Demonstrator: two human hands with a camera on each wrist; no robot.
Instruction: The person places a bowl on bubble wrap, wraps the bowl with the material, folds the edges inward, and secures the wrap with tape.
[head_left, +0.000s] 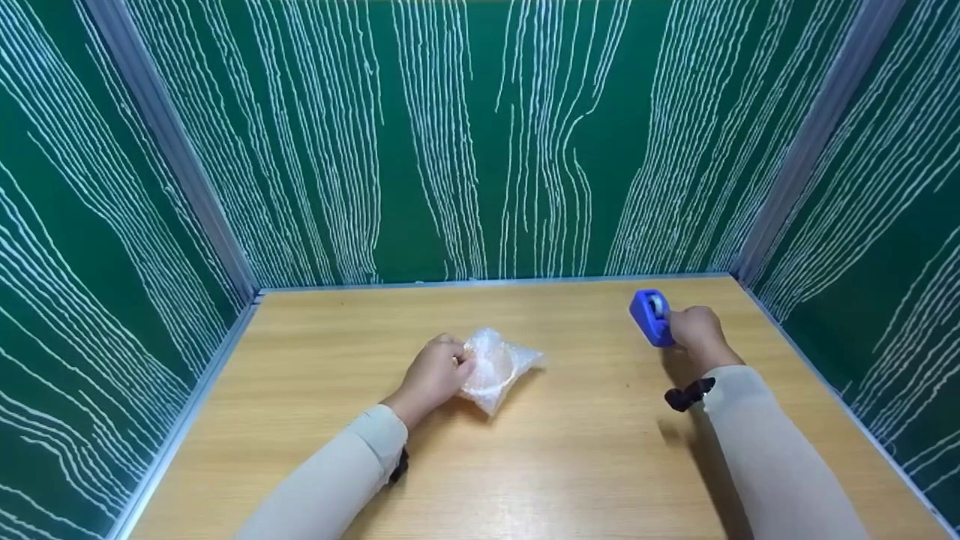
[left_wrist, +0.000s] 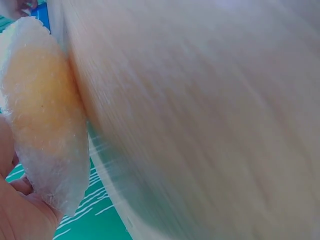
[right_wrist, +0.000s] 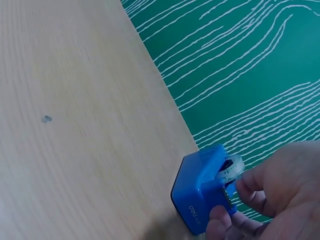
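Observation:
My left hand grips the left side of a clear bubble-wrap bundle over the middle of the table. A round outline shows through the wrap; what lies inside cannot be made out. In the left wrist view the bundle looks puffy, with an orange tint. Far to the right, my right hand holds a blue tape dispenser at its near right end. The right wrist view shows the thumb and fingers curled at the dispenser, beside its tape roll.
The wooden table reaches back to a green wall with white wavy lines. Similar green panels stand at left and right, joined by grey metal posts. A dark wrist strap hangs at the right cuff.

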